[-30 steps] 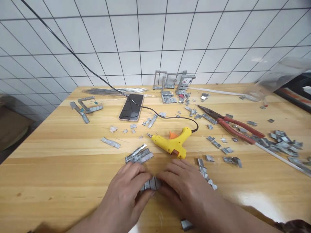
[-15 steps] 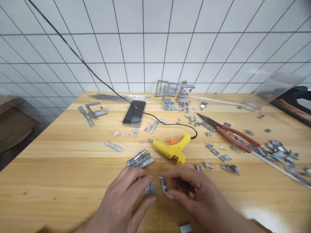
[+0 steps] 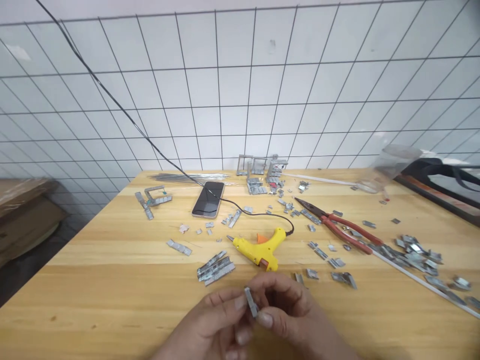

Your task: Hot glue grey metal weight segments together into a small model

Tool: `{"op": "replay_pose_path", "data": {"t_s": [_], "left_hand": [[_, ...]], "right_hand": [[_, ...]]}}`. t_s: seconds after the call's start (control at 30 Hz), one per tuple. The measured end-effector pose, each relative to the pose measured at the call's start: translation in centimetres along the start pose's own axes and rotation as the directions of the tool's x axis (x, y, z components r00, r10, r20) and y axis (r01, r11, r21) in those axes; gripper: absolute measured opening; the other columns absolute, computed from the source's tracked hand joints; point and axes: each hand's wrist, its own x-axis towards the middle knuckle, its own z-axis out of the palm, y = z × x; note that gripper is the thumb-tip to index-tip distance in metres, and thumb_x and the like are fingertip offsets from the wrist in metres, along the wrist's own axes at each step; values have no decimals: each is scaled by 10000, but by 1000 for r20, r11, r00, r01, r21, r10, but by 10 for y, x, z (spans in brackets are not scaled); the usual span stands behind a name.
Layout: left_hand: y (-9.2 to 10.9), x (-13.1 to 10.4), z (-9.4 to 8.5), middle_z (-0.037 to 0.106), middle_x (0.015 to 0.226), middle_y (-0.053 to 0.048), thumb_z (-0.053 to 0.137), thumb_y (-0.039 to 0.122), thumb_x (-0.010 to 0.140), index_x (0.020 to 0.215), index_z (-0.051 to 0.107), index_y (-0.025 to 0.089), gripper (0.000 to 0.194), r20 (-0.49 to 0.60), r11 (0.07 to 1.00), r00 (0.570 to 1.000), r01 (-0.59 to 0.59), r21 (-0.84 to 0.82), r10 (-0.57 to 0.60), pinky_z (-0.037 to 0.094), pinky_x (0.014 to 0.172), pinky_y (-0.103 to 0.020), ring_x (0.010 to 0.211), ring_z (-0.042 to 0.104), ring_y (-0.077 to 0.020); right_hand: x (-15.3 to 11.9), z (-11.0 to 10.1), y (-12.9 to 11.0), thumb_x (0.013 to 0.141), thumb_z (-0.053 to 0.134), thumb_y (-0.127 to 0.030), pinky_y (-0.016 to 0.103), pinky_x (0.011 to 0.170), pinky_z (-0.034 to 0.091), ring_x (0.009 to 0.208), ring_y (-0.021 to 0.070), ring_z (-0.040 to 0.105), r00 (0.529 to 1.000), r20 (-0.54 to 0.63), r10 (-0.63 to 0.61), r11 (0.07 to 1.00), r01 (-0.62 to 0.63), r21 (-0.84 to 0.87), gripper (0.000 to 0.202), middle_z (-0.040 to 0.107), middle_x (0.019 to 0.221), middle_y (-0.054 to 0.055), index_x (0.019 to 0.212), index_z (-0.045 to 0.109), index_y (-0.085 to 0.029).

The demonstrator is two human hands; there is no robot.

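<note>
Close to the table's near edge, my left hand [image 3: 215,320] and my right hand [image 3: 294,312] meet around a small grey metal piece [image 3: 250,302]. My right thumb and fingers pinch it at its ends. The left fingertips press against its left side, and their curled parts hide whatever else lies in that palm. Just beyond the hands rest a stack of grey metal strips [image 3: 215,269] and a yellow hot glue gun [image 3: 258,248] lying on its side, nozzle to the left.
Red-handled pliers [image 3: 343,230] lie to the right, near a heap of metal pieces [image 3: 418,255]. A phone [image 3: 208,200] sits under the black cord [image 3: 150,142]. Small metal frames [image 3: 257,175] stand by the tiled wall, with thin wires [image 3: 191,177] to their left.
My hands have come together; the gap between their pieces has closed. The piece in the left hand is now hidden or joined with the other. The view has tilted up.
</note>
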Motion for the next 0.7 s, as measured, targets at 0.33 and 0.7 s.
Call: {"op": "replay_pose_path", "data": {"t_s": [0.33, 0.7], "left_hand": [[13, 1, -6, 673, 706, -28, 875, 207, 611, 710, 720, 119, 204, -126, 995, 987, -95, 26, 98, 309, 423, -120, 509, 527, -39], [21, 11, -26, 714, 687, -39, 892, 177, 576, 813, 738, 69, 303, -165, 975, 961, -224, 1, 221, 403, 422, -94, 476, 579, -30]], "right_hand": [[10, -32, -29, 887, 506, -154, 347, 800, 508, 894, 179, 605, 906, 183, -381, 398, 340, -852, 292, 643, 990, 62, 1145, 604, -249], [47, -81, -28, 725, 463, 38, 504, 916, 419, 956, 262, 581, 918, 359, -167, -352, 284, -892, 497, 675, 1031, 113, 1135, 639, -182]]}}
